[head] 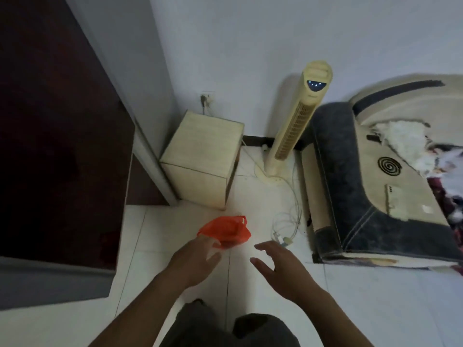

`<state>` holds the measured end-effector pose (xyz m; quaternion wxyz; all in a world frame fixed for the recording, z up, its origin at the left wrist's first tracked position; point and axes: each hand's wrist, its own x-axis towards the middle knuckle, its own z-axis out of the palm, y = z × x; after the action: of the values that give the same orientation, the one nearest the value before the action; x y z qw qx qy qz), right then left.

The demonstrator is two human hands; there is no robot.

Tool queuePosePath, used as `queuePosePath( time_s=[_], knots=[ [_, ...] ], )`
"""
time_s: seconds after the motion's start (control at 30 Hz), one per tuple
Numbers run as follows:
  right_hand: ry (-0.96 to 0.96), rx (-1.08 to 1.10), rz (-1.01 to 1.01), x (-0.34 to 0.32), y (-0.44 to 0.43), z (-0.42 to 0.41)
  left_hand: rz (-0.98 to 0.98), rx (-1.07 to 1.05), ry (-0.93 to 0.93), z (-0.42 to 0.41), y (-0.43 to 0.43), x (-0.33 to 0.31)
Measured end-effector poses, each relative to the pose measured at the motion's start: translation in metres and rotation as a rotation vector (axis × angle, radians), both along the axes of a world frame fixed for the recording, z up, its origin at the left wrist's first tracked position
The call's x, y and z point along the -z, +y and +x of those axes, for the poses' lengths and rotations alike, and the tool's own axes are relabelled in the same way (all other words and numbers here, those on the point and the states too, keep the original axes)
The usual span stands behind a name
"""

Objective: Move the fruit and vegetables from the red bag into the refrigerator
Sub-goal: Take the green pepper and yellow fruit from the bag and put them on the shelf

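Head view: red bag [226, 231] slumped on floor tiles beside cabinet [203, 156]. Left hand [195, 259] open, fingertips at bag edge, possibly touching; right hand [280, 266] open, spread, empty, poised to gather handles.

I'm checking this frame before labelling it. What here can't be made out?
Head view only:
- Contents of the red bag: the opaque plastic hides any fruit or vegetables.
- Left hand fingertips: motion blur hides whether they touch the bag.
- Refrigerator: none is clearly identifiable; the dark panel is cut off by the left edge.
- Right hand: blurred, open above the floor.
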<state>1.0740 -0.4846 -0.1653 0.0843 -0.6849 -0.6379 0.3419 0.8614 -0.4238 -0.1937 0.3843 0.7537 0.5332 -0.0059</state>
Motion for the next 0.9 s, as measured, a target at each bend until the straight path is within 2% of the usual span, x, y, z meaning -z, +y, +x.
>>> queuePosePath(
  time_s=[0.17,0.3,0.47,0.7,0.8,0.9],
  knots=[
    [0.04,-0.204,0.011,0.008,0.056,0.008,-0.011,-0.155,0.017,0.005,0.019,0.01],
    [0.068,-0.225,-0.019,0.025,0.092,0.012,-0.026,-0.22,0.054,0.0,0.058,0.024],
    [0.077,-0.311,-0.055,0.067,0.146,0.028,-0.068,-0.419,0.015,-0.003,0.075,0.051],
    [0.085,-0.579,-0.171,0.187,0.22,0.038,-0.088,-0.705,0.12,-0.006,0.085,0.146],
    [0.025,-0.722,-0.216,0.266,0.241,0.045,-0.085,-0.761,0.108,0.007,0.1,0.216],
    [-0.021,-0.81,-0.252,0.354,0.263,0.048,-0.096,-0.727,0.123,0.025,0.124,0.305]
  ],
)
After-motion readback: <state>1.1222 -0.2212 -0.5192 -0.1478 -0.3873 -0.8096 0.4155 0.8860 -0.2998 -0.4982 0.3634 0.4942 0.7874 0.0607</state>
